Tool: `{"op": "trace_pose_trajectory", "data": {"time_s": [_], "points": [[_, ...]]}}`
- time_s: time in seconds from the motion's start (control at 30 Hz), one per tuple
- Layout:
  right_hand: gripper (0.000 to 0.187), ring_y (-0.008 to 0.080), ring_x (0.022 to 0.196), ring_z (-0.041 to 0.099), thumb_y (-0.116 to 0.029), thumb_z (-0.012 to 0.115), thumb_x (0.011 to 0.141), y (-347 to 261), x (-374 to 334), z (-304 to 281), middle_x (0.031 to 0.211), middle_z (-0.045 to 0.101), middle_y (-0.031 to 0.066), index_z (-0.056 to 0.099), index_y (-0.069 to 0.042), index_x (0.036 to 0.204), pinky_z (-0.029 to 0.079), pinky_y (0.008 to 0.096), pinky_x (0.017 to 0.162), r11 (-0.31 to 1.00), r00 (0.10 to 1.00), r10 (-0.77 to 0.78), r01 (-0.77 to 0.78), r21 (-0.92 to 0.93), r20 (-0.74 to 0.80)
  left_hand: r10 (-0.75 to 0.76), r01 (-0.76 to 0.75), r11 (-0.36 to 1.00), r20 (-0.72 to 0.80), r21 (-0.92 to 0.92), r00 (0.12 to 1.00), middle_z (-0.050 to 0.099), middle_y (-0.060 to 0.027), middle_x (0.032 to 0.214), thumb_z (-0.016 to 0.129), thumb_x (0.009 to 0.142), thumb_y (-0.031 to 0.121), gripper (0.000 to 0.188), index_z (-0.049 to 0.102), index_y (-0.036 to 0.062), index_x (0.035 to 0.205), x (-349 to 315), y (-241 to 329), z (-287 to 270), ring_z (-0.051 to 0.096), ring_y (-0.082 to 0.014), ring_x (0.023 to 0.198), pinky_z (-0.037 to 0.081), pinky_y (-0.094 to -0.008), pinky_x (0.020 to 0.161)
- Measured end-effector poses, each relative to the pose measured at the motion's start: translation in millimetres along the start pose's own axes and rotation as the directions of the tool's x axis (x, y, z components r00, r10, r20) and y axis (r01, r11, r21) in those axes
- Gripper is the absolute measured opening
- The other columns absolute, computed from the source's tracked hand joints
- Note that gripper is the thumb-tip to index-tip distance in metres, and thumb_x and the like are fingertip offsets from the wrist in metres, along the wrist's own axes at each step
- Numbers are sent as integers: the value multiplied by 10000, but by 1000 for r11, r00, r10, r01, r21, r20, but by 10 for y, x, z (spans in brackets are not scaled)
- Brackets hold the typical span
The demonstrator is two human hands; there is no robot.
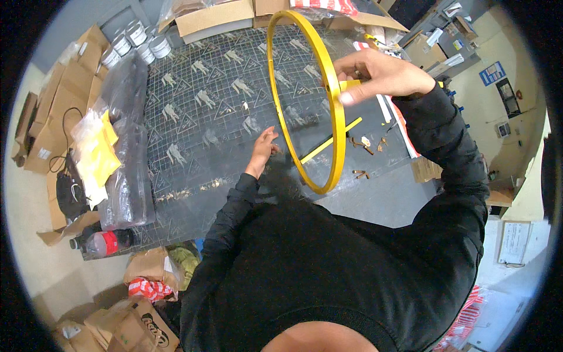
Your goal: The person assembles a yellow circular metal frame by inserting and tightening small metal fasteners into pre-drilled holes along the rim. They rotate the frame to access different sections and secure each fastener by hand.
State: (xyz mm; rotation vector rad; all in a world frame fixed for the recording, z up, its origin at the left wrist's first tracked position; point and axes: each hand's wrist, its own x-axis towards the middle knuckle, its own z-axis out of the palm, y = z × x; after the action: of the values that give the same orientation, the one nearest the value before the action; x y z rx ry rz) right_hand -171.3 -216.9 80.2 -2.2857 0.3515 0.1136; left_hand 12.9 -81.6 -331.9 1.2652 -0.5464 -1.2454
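A large yellow hoop [338, 132] is held upright over the dark work table, its rim turned nearly edge-on. My right hand [381, 75] is closed at the hoop's upper right side, with the thumb against a short yellow piece [350, 85] that juts from the rim. Lower down, a thin yellow strip [331, 141] shows partly through the hoop and partly past it. Left of the rim, my left hand [264, 151] hovers over the table, fingers loosely bent and apart, holding nothing that shows.
Small brown metal pieces [362, 146] lie right of the hoop on the patterned table [205, 135]. Clear plastic wrap [126, 170] and a yellow packet [97, 158] line the left edge, near a bottle [102, 243]. Cans [136, 34] and cardboard boxes [214, 20] stand at the back.
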Motion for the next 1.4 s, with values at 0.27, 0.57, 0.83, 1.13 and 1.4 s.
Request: {"op": "trace_pose_trajectory", "data": {"time_s": [0.27,0.57,0.83,1.13,1.4], "points": [[585,60,576,501,-613,674,924,-155,15,-322,682,574,-13,735,-31,932,372,213,525,991,935,109,-127,-32,-337,12,12,969,-96,248,995,733,-34,1009,505,1058,472,548,587,16,1350,446,-266,-56,482,-65,592,400,-225,579],[543,24,520,491,-576,612,982,-324,-76,-250,651,580,-50,771,-61,919,355,197,475,992,918,36,15,125,-395,-272,283,856,89,-433,958,533,74,733,677,989,404,239,649,168,1018,74,-17,-398,469,-61,590,400,-232,548],[413,35,631,619,-419,639,1007,253,-38,-282,859,670,-27,654,-69,1226,425,191,473,832,776,-96,406,378,-623,241,-318,911,-286,-263,927,449,63,693,526,1067,437,387,603,110,1260,-507,1445,-1459,440,-30,569,404,-224,551],[392,57,582,525,-449,562,1045,266,3,-74,763,610,-7,657,-69,1028,374,224,485,713,678,-159,582,391,-718,118,-159,906,-126,-393,985,404,45,563,525,1076,386,227,550,167,1024,-1220,2730,-2029,378,-79,498,338,-243,530],[464,60,672,543,-486,517,1056,678,89,237,857,616,-24,655,-77,1226,405,223,564,517,710,-158,652,555,-686,175,-231,932,-211,-281,962,422,30,624,455,1104,346,330,496,113,874,-1911,3760,-1968,370,-85,547,361,-254,589]]}}
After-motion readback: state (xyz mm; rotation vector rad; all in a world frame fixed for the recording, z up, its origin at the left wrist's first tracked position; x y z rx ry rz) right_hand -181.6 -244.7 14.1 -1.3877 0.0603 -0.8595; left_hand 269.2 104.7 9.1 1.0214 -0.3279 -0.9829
